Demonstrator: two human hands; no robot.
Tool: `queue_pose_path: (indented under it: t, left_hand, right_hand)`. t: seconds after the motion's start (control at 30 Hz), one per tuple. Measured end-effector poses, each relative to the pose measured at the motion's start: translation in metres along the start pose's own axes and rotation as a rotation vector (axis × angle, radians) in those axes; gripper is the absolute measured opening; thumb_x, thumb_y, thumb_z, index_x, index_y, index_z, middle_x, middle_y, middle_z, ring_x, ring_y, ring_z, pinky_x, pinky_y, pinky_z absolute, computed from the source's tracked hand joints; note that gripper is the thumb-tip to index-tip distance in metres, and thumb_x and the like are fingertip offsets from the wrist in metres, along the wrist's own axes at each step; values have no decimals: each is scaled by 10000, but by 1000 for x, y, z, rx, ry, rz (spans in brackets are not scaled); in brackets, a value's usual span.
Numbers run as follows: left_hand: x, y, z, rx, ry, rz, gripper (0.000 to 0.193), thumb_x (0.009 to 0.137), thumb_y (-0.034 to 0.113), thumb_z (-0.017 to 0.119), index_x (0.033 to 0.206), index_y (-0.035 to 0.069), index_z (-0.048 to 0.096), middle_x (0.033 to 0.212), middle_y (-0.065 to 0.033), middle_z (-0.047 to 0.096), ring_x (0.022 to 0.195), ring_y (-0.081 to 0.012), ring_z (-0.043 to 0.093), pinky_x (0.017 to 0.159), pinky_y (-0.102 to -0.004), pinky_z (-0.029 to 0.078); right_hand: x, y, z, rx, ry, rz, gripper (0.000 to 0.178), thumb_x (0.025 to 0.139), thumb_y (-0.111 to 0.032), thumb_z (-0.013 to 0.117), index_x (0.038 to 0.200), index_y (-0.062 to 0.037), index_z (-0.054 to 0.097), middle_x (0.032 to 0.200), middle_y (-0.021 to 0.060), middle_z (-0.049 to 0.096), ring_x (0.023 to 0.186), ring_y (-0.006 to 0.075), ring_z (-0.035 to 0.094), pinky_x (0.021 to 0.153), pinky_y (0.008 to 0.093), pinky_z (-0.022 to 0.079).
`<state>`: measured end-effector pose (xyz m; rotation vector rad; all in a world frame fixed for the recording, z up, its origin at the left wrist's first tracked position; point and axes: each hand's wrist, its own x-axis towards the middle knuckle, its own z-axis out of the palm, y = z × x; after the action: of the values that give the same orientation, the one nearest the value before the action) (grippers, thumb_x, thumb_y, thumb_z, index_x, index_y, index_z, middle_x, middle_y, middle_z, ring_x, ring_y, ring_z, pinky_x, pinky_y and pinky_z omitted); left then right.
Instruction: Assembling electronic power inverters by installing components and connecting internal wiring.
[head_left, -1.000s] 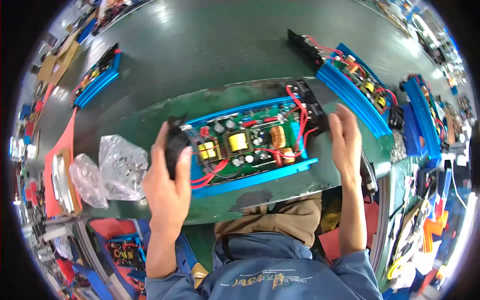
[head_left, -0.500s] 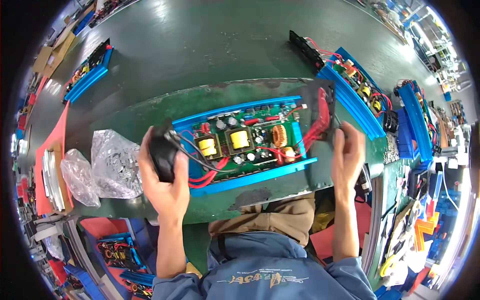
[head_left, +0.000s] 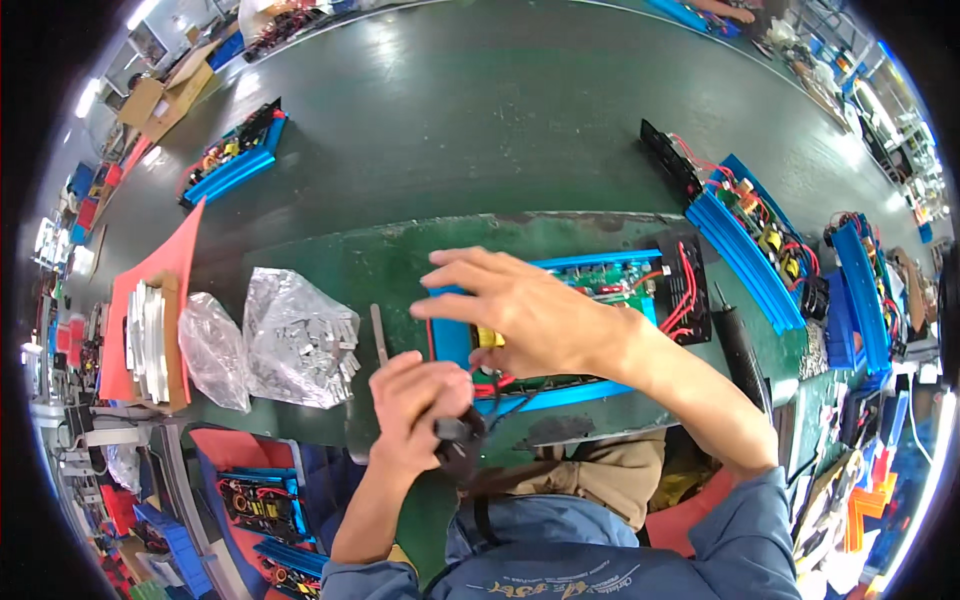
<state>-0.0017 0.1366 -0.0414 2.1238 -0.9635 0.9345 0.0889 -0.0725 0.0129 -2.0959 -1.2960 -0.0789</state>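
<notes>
On the bench is a blue aluminium housing (head_left: 585, 397) with a green circuit board (head_left: 635, 282) inside. My right hand (head_left: 530, 315) reaches left across its left end, fingers spread above the board and thumb near a yellow-wrapped transformer (head_left: 489, 338). My left hand (head_left: 415, 405) is closed round a black part (head_left: 458, 450), blurred, at the housing's near left corner. Dark cables run from there toward the board, partly behind my right hand. A black end panel (head_left: 690, 290) with red wires lies at the housing's right end.
Clear bags, one of small metal pieces (head_left: 300, 340), lie left of a thin metal strip (head_left: 379, 333). A black-handled driver (head_left: 738, 345) rests on the right. Other blue housings stand at far right (head_left: 745, 250) and far left (head_left: 235, 165). A cardboard box (head_left: 165, 100) is beyond.
My right hand has left the right end and crossed over the board to the left. My left hand has come nearer with the black part. The end panel's red wires lie flatter. The view has shifted.
</notes>
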Motion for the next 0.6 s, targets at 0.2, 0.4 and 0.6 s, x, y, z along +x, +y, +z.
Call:
queue_pose_path:
  t: [0.2,0.4,0.6]
  left_hand:
    - [6,11,-3,-37,-16,33,257,884,5,658,1103,140,640,1058,-55,704,940,-242,689,1011,-460,422]
    - [-13,10,13,-379,112,-768,543,864,51,716,1357,-42,510,1254,-201,616,1129,-300,630,983,-376,497]
    - [35,-7,19,-301,-122,-938,743,888,34,660,1532,8,290,1321,-238,578,1198,-350,606,1021,-402,477]
  right_hand:
    - [29,8,22,-34,-128,-207,366,610,-79,811,968,-68,736,1400,188,544,1478,369,338,1227,501,306]
    - [3,0,-16,-119,0,-104,163,653,-77,799,750,-43,672,1388,173,559,1439,376,409,1201,557,332]
    - [-29,-7,-9,-131,103,76,181,750,-83,794,889,-47,683,1395,142,561,1444,366,403,1195,549,342]
